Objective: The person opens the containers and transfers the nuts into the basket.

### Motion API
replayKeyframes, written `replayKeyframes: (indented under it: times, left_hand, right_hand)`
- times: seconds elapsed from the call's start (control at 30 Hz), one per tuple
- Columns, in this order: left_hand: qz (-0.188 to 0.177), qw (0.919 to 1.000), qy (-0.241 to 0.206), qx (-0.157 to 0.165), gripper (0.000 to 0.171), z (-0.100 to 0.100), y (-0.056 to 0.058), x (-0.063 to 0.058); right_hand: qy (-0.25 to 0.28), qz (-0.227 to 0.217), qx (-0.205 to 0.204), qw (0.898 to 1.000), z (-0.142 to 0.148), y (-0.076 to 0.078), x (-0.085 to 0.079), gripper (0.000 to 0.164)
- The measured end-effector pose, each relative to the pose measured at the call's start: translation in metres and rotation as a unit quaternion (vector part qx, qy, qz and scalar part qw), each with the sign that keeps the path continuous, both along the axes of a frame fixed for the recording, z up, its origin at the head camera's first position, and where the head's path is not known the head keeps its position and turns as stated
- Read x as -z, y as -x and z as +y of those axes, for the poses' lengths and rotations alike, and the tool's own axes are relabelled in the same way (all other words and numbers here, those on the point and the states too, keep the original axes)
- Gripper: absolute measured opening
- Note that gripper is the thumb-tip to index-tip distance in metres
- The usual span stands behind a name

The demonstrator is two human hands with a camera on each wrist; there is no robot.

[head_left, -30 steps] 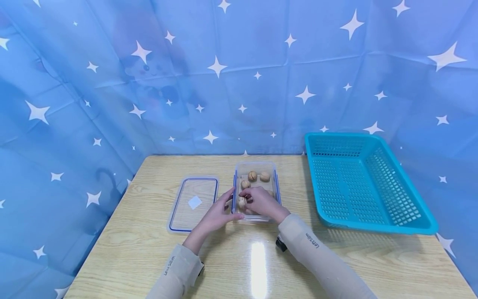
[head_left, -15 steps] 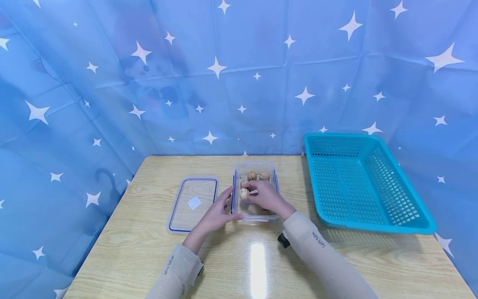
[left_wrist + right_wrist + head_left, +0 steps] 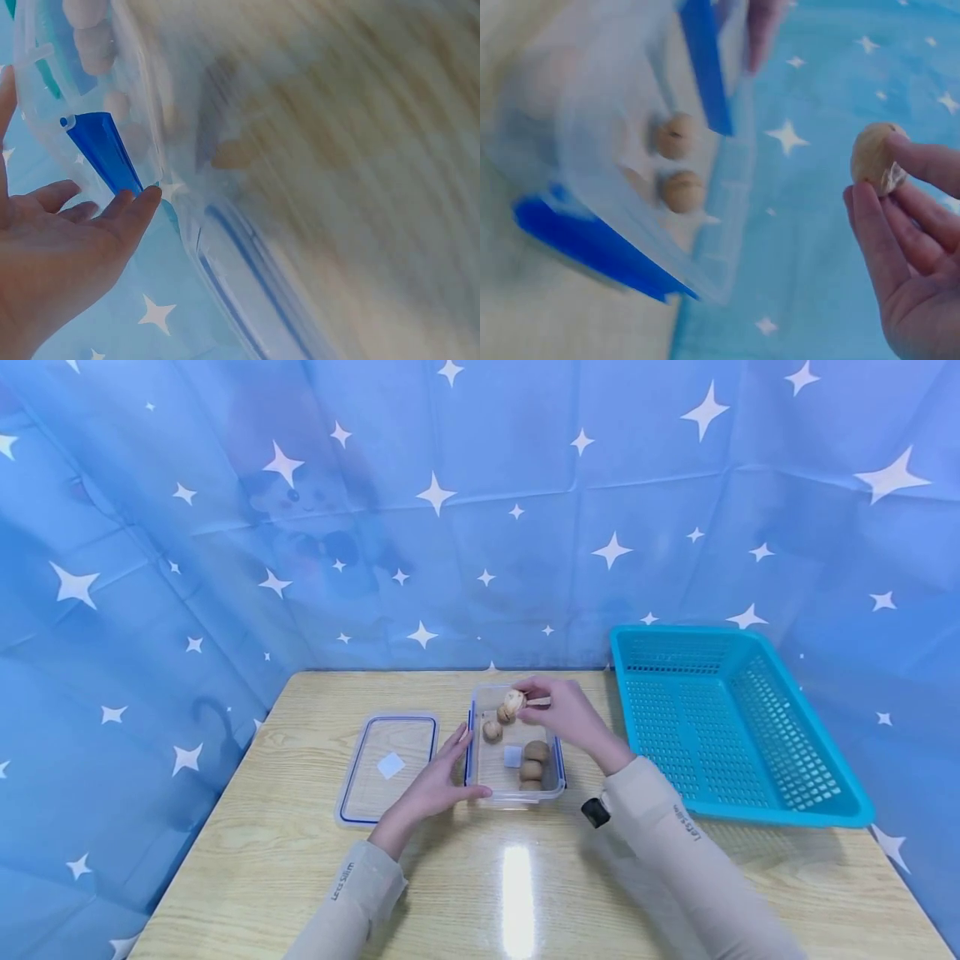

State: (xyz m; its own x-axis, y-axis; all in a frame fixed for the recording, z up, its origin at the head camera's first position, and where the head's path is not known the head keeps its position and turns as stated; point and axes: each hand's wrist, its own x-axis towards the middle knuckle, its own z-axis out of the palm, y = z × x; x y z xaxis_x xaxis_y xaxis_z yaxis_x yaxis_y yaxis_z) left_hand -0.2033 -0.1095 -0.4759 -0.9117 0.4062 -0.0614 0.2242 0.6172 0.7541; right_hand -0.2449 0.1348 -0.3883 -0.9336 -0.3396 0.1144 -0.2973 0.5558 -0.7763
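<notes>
A clear plastic food box (image 3: 498,781) with blue side latches stands uncovered on the table. Between thumb and fingertips, my right hand (image 3: 561,714) pinches a pale walnut (image 3: 515,702), raised over the box's far end. Below it lies a brown walnut (image 3: 506,715), with another walnut (image 3: 492,731) near the left wall. Several more walnuts (image 3: 536,751) line the right wall. My left hand (image 3: 431,789) rests against the box's left side, thumb by the near corner. In the left wrist view its extended fingers (image 3: 139,214) are by a blue latch (image 3: 105,150).
Left of the box lies its clear lid (image 3: 371,793), blue-rimmed with a white label. A large turquoise basket (image 3: 750,814) sits at the right of the wooden table (image 3: 300,877). A blue star-printed cloth (image 3: 480,535) hangs behind the table.
My right hand has lifted the pale walnut from the box's near left part and carried it toward the far end and right. The left hand stays at the box's side.
</notes>
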Motion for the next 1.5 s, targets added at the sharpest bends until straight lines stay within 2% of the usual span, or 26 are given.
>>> replayKeyframes:
  times: [0.23, 0.33, 0.5, 0.7, 0.97, 1.17, 1.3, 1.5]
  left_hand:
    - [0.019, 0.9989, 0.042, 0.002, 0.104, 0.001, 0.001, -0.003]
    - [0.021, 0.9987, 0.046, -0.001, 0.104, 0.001, 0.0, -0.005]
    - [0.022, 0.9979, 0.061, -0.001, 0.105, 0.001, 0.001, -0.006]
    - [0.027, 0.9965, 0.079, 0.005, 0.106, 0.001, 0.002, -0.005]
    - [0.035, 0.9965, 0.076, 0.0, 0.107, 0.0, 0.001, -0.005]
    - [0.045, 0.9957, 0.081, 0.004, 0.106, -0.001, 0.002, -0.004]
    - [0.053, 0.9947, 0.087, 0.009, 0.106, -0.002, 0.003, -0.004]
    - [0.048, 0.9946, 0.092, 0.004, 0.107, -0.001, 0.002, -0.004]
  right_hand:
    - [-0.014, 0.021, 0.042, 0.999, 0.031, 0.006, -0.033, 0.039]
    - [-0.012, 0.025, 0.067, 0.997, 0.046, 0.009, -0.039, 0.039]
    - [-0.005, 0.045, 0.127, 0.991, 0.076, 0.012, -0.04, 0.042]
    - [0.005, 0.043, 0.187, 0.981, 0.113, 0.017, -0.03, 0.049]
    - [0.026, 0.007, 0.211, 0.977, 0.149, 0.027, -0.013, 0.059]
    - [0.04, -0.012, 0.232, 0.972, 0.166, 0.031, 0.009, 0.059]
    - [0.043, -0.036, 0.234, 0.971, 0.177, 0.034, 0.024, 0.06]
    - [0.017, -0.101, 0.213, 0.972, 0.193, 0.038, 0.048, 0.066]
